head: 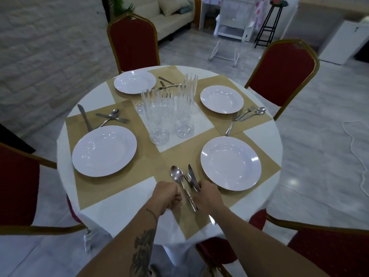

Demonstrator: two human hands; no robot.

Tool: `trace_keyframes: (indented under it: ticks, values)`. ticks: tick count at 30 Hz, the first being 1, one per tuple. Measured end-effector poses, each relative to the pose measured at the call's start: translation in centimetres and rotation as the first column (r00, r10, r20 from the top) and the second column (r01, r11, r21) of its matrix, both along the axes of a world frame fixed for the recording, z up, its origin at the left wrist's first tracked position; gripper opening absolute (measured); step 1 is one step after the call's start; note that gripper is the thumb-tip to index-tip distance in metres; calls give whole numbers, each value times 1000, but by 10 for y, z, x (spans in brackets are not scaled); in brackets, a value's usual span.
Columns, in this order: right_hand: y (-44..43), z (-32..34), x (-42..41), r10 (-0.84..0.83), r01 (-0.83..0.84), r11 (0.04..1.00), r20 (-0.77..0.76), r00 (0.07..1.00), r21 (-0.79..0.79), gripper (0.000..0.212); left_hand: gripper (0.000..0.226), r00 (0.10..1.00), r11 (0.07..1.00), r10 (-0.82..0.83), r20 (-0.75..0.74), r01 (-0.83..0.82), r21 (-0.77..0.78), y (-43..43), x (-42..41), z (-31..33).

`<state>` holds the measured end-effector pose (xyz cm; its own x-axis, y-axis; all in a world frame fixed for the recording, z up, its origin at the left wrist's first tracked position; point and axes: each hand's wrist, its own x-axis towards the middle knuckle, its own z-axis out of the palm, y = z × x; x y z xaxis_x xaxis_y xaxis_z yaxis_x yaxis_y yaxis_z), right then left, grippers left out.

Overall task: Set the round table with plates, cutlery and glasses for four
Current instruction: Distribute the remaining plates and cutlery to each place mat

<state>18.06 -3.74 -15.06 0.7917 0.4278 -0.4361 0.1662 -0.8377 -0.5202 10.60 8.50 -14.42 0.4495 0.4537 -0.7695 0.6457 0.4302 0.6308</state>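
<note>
Head view: both hands work the cutlery at the near place setting.

Left hand (168, 194) is curled into a fist just left of the spoon (176, 174); right hand (207, 194) grips a knife (192, 176) and what looks like a fork, beside the near right plate (231, 163). Four plates sit on the round table (111, 208), all bare. Glasses (159, 114) cluster at the centre.

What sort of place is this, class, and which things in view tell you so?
Probably a home's living and dining area: a round table laid with plates and ringed by red chairs, a cream sofa behind, and a tiled floor.
</note>
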Motion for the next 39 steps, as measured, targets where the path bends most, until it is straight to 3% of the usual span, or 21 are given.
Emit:
trace_keyframes:
  ticks: [4,7,9,11,13,16,21,29,39]
  values:
    - [-6,-5,6,56,-46,995,113,992,-89,18,7,1000,1000,-3,-8,3,-3,-4,-4,-10]
    - [-9,-7,11,97,-75,986,150,984,-147,23,22,978,927,-201,-60,209,310,-7,-7,-17]
    - [-10,-7,12,104,-75,981,162,981,-177,24,25,926,727,-338,-166,369,579,-10,-9,-19]
    - [-10,-8,13,105,-74,981,169,980,-180,25,34,853,445,-444,-273,474,760,-12,-7,-21]
    - [-9,-9,13,113,-83,982,169,979,-172,24,47,771,228,-525,-360,535,813,-10,-4,-25]
    - [-7,-10,14,100,-78,987,154,983,-141,17,50,636,69,-613,-469,634,770,-5,-4,-37]
    - [-2,-10,18,128,-125,991,85,988,-38,18,39,633,34,-614,-471,618,786,-7,-20,-47]
    - [-3,-12,13,206,-200,978,104,973,-66,23,37,679,46,-563,-471,595,802,-19,-43,-51]
    - [-5,2,15,180,-179,983,10,984,-26,3,37,712,85,-534,-455,581,809,-25,-46,-50]
